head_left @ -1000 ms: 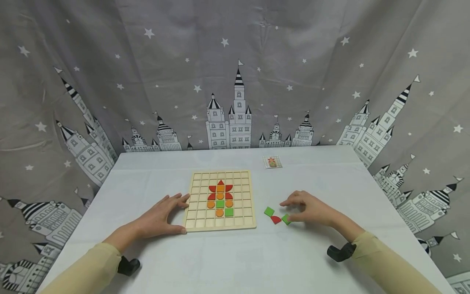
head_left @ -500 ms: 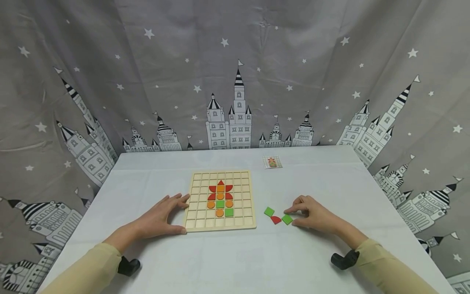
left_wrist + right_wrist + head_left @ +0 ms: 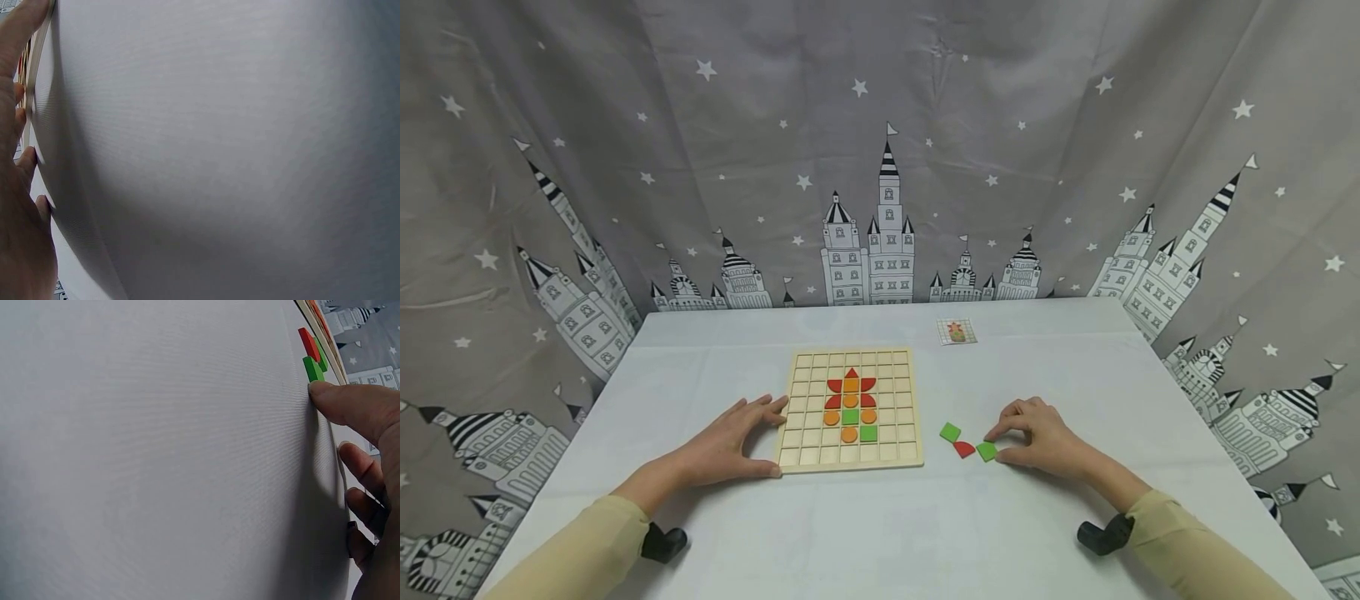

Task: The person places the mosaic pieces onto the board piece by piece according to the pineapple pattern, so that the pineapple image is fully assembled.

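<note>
A wooden grid board [image 3: 891, 367] lies mid-table with a figure of red, orange and green pieces [image 3: 850, 404] set in it. My left hand [image 3: 767, 437] rests open against the board's left edge, thumb at its near-left corner; the left wrist view shows the fingers [image 3: 19, 175] along the board's edge [image 3: 39, 56]. Right of the board lie a green square [image 3: 950, 432], a red piece [image 3: 963, 449] and a second green square [image 3: 987, 451]. My right hand [image 3: 997, 445] pinches that second square between index finger and thumb. In the right wrist view the thumb [image 3: 340, 403] touches the green square [image 3: 312, 367].
A small picture card [image 3: 957, 331] lies at the back of the white table [image 3: 880, 525]. A grey curtain with castles and stars [image 3: 880, 167] hangs behind and around the table. Black wrist camera mounts [image 3: 1101, 533] sit low by both sleeves.
My right hand has drawn back slightly to the right, and its fingers have closed round the nearer green square. The left hand and the board have not moved.
</note>
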The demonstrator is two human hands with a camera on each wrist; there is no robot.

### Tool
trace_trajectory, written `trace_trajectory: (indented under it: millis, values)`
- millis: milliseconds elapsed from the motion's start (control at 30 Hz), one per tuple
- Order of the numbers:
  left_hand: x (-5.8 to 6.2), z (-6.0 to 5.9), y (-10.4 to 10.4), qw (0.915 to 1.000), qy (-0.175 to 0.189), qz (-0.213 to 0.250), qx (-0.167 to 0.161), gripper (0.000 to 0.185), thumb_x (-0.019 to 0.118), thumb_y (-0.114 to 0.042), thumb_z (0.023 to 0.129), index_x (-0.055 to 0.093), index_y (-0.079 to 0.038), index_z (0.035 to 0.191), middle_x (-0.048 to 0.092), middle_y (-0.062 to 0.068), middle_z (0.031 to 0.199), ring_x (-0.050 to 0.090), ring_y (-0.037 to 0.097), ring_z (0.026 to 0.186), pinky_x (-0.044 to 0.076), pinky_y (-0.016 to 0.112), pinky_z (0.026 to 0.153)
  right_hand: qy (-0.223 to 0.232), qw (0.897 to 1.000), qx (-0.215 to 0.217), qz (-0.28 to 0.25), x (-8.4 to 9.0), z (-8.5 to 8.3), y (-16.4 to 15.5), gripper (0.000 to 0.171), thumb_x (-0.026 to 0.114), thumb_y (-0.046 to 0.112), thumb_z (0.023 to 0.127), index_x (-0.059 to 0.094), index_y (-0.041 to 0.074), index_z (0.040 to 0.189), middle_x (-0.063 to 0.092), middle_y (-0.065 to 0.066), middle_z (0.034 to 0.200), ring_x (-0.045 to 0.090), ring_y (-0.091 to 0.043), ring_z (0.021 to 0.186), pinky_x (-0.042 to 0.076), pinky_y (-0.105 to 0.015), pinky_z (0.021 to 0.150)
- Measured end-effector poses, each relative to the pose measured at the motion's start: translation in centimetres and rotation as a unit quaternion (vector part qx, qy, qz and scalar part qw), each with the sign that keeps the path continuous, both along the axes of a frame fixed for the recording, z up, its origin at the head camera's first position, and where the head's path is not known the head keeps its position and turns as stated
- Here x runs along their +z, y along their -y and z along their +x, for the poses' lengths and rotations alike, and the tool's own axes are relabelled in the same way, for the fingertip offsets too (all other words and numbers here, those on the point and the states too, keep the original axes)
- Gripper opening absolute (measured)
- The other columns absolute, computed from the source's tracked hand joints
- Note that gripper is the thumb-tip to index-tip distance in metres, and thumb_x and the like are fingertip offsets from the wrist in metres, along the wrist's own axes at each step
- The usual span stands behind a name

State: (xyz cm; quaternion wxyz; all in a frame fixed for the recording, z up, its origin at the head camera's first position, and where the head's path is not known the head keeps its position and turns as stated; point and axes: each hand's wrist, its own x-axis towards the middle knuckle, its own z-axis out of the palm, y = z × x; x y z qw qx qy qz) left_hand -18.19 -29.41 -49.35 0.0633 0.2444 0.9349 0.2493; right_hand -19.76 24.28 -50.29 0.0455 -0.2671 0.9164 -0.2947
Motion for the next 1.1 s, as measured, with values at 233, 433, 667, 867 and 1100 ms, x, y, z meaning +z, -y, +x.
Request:
trace_trajectory:
  millis: [233, 433, 667, 867, 1100]
  values:
    - [0.07, -0.02, -0.1, 1.0, 0.006, -0.006, 0.004, 0.083, 0.082, -0.067, 0.073, 0.06, -0.014, 0.134, 0.035, 0.004, 0.164, 0.024, 0.036, 0.153, 0.009, 0.059, 0.125, -0.005, 1.0, -0.015, 0.0, -0.2, 0.11, -0.04, 0.027, 0.089, 0.029, 0.08, 0.077, 0.042, 0.1, 0.058, 0.015, 0.109, 0.046, -0.02, 0.111, 0.035, -0.048, 0.093]
    - [0.04, -0.07, -0.16, 0.9999, 0.007, -0.01, 0.008, 0.084, 0.082, -0.067, 0.073, 0.059, -0.015, 0.135, 0.035, 0.003, 0.164, 0.024, 0.036, 0.153, 0.009, 0.059, 0.125, -0.007, 1.0, -0.021, -0.006, -0.45, 0.16, -0.09, 0.026, 0.089, 0.029, 0.079, 0.077, 0.042, 0.099, 0.058, 0.014, 0.11, 0.046, -0.021, 0.113, 0.034, -0.049, 0.094]
    - [0.09, -0.01, -0.11, 0.9999, 0.008, -0.007, 0.007, 0.084, 0.081, -0.068, 0.073, 0.059, -0.015, 0.134, 0.035, 0.004, 0.164, 0.024, 0.036, 0.153, 0.009, 0.059, 0.125, -0.004, 1.0, -0.024, -0.015, -0.52, 0.26, -0.07, 0.026, 0.089, 0.028, 0.079, 0.077, 0.041, 0.098, 0.057, 0.013, 0.11, 0.045, -0.022, 0.113, 0.034, -0.05, 0.094]
    - [0.01, -0.04, -0.08, 0.9999, 0.008, -0.01, 0.01, 0.084, 0.081, -0.068, 0.072, 0.06, -0.015, 0.134, 0.035, 0.003, 0.165, 0.024, 0.036, 0.153, 0.01, 0.059, 0.125, -0.023, 0.999, -0.018, -0.021, -0.82, 0.18, 0.1, 0.023, 0.089, 0.027, 0.08, 0.077, 0.038, 0.096, 0.059, 0.013, 0.11, 0.045, -0.02, 0.114, 0.035, -0.049, 0.094]
    - [-0.01, -0.06, -0.12, 0.9999, 0.009, -0.008, 0.01, 0.083, 0.081, -0.068, 0.072, 0.06, -0.016, 0.133, 0.035, 0.002, 0.165, 0.024, 0.036, 0.153, 0.01, 0.059, 0.125, -0.067, 0.997, 0.008, -0.046, -0.7, 0.4, 0.5, 0.021, 0.09, 0.026, 0.078, 0.076, 0.034, 0.091, 0.06, 0.011, 0.111, 0.045, -0.02, 0.112, 0.038, -0.047, 0.092]
